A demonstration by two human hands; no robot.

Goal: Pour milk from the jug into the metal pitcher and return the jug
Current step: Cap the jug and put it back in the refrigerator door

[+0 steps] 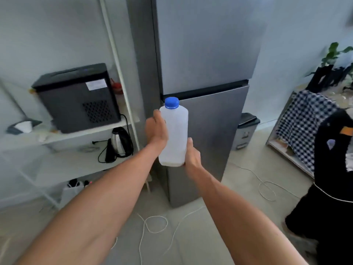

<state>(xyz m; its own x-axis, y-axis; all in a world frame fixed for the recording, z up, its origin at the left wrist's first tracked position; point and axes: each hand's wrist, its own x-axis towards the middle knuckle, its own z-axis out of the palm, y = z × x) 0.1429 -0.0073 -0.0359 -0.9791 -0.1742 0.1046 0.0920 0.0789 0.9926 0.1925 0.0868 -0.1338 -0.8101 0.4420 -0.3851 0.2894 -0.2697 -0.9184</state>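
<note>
Both hands hold a translucent white plastic milk jug (174, 136) in the air in front of a closed two-door refrigerator (204, 73); the jug is a tall, flat-sided bottle with rounded shoulders, its walls matte and cloudy, and a ribbed blue screw cap (172, 102) sits on its neck; its long axis stands nearly upright, cap up, leaning a touch to the left at the base. The left hand (157, 131) presses flat against the jug's left wall, palm on the plastic, fingers extended upward and partly wrapped behind it; the right hand (192, 154) cups the lower right corner and the base, fingers curled under where they cannot be seen fully. The refrigerator is smooth brushed grey metal with a dark seam between its doors. To the left, a white wire-frame shelf (80, 136) carries a boxy black appliance (76, 96) with a perforated vent, and a steel kettle (119, 142) with a black cord on the tier below. White cable (154, 224) loops over the pale floor; a small lidded bin (246, 129) stands right of the refrigerator, beside a checked cloth (303, 123); the floor between is open.
</note>
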